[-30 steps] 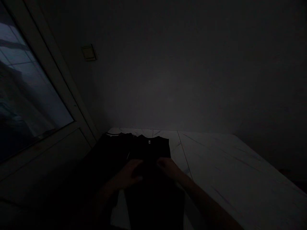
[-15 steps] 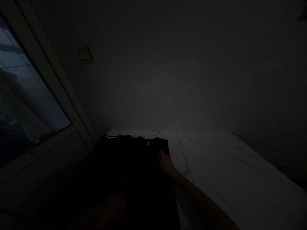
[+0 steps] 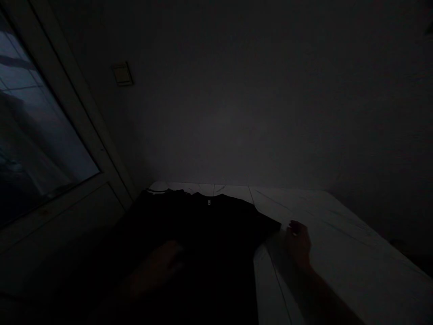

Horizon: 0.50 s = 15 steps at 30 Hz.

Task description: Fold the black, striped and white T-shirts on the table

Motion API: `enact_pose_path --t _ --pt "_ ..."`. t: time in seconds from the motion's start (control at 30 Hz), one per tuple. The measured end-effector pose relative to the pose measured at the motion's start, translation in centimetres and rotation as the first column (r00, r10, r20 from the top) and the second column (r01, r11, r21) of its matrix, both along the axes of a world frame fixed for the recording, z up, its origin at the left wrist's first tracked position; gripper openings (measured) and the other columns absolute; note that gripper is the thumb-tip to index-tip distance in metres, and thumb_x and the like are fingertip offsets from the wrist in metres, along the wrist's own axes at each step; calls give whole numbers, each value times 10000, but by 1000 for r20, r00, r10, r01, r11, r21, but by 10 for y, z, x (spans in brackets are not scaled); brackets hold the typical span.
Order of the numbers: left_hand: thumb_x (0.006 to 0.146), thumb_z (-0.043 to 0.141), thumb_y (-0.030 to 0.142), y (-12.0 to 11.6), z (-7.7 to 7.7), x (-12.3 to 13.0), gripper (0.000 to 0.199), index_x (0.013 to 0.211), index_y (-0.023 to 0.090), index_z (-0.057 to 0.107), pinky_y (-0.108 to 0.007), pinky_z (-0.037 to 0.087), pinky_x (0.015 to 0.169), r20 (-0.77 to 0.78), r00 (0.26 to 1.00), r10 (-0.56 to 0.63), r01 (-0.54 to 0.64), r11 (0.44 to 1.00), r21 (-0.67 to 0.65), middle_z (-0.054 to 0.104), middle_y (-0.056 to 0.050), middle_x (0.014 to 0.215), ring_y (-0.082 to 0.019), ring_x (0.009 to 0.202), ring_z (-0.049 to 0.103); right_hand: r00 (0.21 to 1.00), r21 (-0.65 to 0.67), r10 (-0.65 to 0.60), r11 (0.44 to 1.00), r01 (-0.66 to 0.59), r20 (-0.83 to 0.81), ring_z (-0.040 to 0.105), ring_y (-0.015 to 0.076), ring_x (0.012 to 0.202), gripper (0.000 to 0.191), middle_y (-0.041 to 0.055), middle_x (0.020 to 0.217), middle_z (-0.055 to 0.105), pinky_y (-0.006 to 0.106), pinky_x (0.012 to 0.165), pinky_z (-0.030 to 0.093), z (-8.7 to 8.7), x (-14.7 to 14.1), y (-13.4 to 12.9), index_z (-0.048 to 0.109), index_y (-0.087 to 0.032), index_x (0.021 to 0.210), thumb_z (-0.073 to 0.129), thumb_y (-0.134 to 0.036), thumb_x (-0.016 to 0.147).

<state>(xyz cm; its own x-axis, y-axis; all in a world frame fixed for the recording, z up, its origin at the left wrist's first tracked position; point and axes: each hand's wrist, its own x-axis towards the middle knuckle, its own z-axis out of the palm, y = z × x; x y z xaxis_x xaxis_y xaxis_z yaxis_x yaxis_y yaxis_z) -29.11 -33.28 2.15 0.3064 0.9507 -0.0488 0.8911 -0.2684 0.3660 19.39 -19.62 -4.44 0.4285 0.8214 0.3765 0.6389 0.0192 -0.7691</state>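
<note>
A black T-shirt [image 3: 216, 234] lies spread on the white marble-patterned table [image 3: 324, 239], with a small pale label at its neckline. Its right-hand sleeve [image 3: 269, 225] points out over the tabletop. Just beyond the sleeve's end is my right hand [image 3: 298, 241], apart from the cloth, its fingers bent with a gap between them and nothing visible inside. My left hand [image 3: 165, 262] is over the dark cloth at lower centre. It is dim and smeared, so its fingers and any contact with the shirt are unclear.
More dark clothing [image 3: 157, 198] with a pale neckline lies left of the shirt, merging with it in the dark. Behind the table rises a grey wall [image 3: 230, 113] with a light switch [image 3: 122, 74]. A glazed door [image 3: 98, 149] stands close on the left.
The right-hand sleeve has gone from tucked out of sight to spread outward. My right hand has moved right, off the shirt. My left hand has risen slightly towards the middle.
</note>
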Motion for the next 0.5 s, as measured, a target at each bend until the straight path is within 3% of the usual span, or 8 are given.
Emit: enact_pose_path --t 0.07,0.13,0.2,0.27,0.33,0.4,0.5 --pt "882 621 472 34 4 36 580 1401 222 566 -430 449 1089 -40 998 52 -52 998 20 584 -121 1426 -298 1288 558 968 48 204 976 -213 147 652 305 1104 491 202 1229 662 459 939 527 -1 -28 -3 604 -140 1233 399 -432 897" --pt "826 695 459 65 2 69 662 1408 179 547 -476 420 1105 -109 990 92 -86 995 56 535 -166 1469 -345 1343 503 828 -36 437 890 -455 352 566 299 1274 463 173 1356 623 473 1075 443 -3 -61 -5 626 -169 1278 428 -395 926" --pt "852 663 349 86 -3 93 444 1261 179 638 -459 452 1054 -138 984 110 -103 993 53 624 -161 1351 -331 1269 566 682 -200 543 831 -519 489 461 311 1395 470 142 1474 554 520 1148 353 -7 -88 -8 611 -206 1356 468 -365 937" --pt "925 518 232 101 -4 103 234 1085 186 682 -392 499 959 -129 984 124 -119 992 39 714 -126 1134 -268 1093 663 606 -338 591 805 -487 533 404 320 1443 491 119 1533 502 560 1174 293 -10 -101 -12 572 -237 1422 481 -367 958" --pt "978 377 194 112 3 95 298 1063 191 663 -346 517 887 -64 983 172 -167 983 79 730 -99 1019 -223 966 696 590 -405 612 791 -459 527 390 312 1456 501 105 1553 479 562 1191 255 -10 -104 -16 537 -255 1463 463 -384 984" --pt "1002 333 241 124 17 68 330 1130 195 633 -346 524 878 84 958 272 -284 938 199 729 -93 1033 -223 959 698 585 -438 628 778 -451 513 371 306 1469 508 95 1569 455 545 1205 233 -7 -102 -18 516 -258 1483 460 -388 995" --pt "979 379 323 135 33 -2 346 1179 187 625 -398 531 917 341 834 434 -543 754 368 725 -105 1077 -264 1029 678 579 -480 648 759 -439 495 345 312 1483 512 88 1582 435 538 1212 221 -2 -100 -19 506 -252 1492 466 -388 1001"
